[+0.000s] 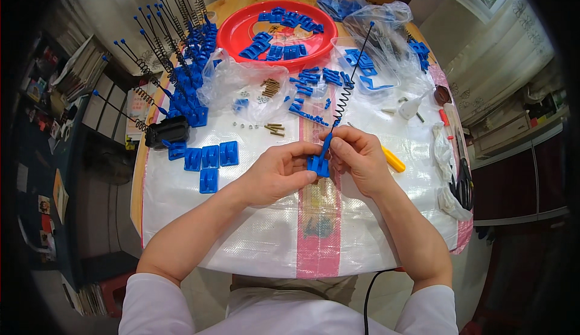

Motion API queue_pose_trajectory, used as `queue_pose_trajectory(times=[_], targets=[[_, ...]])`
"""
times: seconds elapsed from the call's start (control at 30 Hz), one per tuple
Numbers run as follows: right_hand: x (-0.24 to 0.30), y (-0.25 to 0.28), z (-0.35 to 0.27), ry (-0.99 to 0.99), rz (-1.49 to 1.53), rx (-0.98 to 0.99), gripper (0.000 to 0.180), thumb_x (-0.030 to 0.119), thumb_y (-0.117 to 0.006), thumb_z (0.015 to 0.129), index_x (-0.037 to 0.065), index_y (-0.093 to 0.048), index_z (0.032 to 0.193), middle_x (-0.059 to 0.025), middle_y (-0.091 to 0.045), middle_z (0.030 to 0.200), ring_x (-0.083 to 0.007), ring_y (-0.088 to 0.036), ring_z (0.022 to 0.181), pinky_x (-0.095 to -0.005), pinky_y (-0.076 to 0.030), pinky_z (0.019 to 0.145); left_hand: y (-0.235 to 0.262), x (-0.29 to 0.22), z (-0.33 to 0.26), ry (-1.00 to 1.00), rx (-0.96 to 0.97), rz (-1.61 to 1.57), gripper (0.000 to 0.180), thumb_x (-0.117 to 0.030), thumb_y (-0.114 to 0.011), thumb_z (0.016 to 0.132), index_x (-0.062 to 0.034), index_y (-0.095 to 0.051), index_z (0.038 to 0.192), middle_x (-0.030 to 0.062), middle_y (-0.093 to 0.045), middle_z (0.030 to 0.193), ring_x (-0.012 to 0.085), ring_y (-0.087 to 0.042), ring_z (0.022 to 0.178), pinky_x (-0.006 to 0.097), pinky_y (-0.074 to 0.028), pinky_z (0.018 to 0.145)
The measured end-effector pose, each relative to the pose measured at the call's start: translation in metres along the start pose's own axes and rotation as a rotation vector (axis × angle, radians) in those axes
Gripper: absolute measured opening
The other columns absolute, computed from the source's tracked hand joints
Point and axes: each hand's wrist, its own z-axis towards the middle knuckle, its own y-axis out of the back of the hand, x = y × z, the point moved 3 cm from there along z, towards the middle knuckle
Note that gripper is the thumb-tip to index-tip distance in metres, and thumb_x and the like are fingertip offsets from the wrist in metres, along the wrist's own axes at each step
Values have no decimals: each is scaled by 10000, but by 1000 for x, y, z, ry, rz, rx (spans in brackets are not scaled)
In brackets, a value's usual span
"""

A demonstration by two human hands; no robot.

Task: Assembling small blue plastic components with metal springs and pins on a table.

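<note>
Between both hands, over the middle of the table, is a blue plastic bracket [318, 166]. My left hand [283, 170] grips it from the side, thumb in front and fingers behind. Out of the bracket's top rises a black rod with a spring coil [343, 102], tilted up to the right and tipped with a small blue cap. Its blue lower end [327, 144] is pinched by the thumb and fingers of my right hand [357, 157]. How the rod's end sits in the bracket is partly hidden by my fingers.
Finished-looking rod-and-bracket pieces [187, 81] crowd the left. Loose blue brackets [209, 155] lie before them. A red basin [226, 45] of blue parts stands at the back. Bolts [275, 129], small blue parts [309, 76], a yellow handle [394, 159] and scissors [464, 184] lie around.
</note>
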Motion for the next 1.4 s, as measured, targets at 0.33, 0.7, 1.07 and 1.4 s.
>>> queue_pose_trajectory(times=[0.33,0.7,1.07,1.4], targets=[[1,3,0,6,12,-5,190,168,-624,999,18,-680,1101,42,-612,762,-9,-500,606,-177,-385,537,0,-1,-1,81,22,56,485,2,-621,920,55,-480,1381,102,-589,1285,172,-592,1173,353,-476,1045],[10,-3,-5,93,-75,-60,112,38,-640,962,-8,-662,1061,-26,-679,995,-59,-607,893,-226,-494,791,2,4,1,1,-16,89,525,50,-611,899,35,-451,1398,100,-558,1292,169,-570,1194,334,-464,1051],[9,5,0,423,-341,-130,53,15,-687,916,7,-646,949,-19,-656,918,-60,-611,772,-231,-482,675,2,-7,0,-289,-191,537,587,157,-488,834,-18,-485,1394,87,-505,1316,144,-535,1094,285,-461,936],[25,-17,-10,588,-782,-40,123,-29,-713,851,7,-673,962,-68,-620,901,-134,-589,683,-257,-458,584,6,-12,-2,-392,-330,723,484,103,-495,846,-5,-547,1315,66,-581,1119,138,-563,982,265,-464,873]])
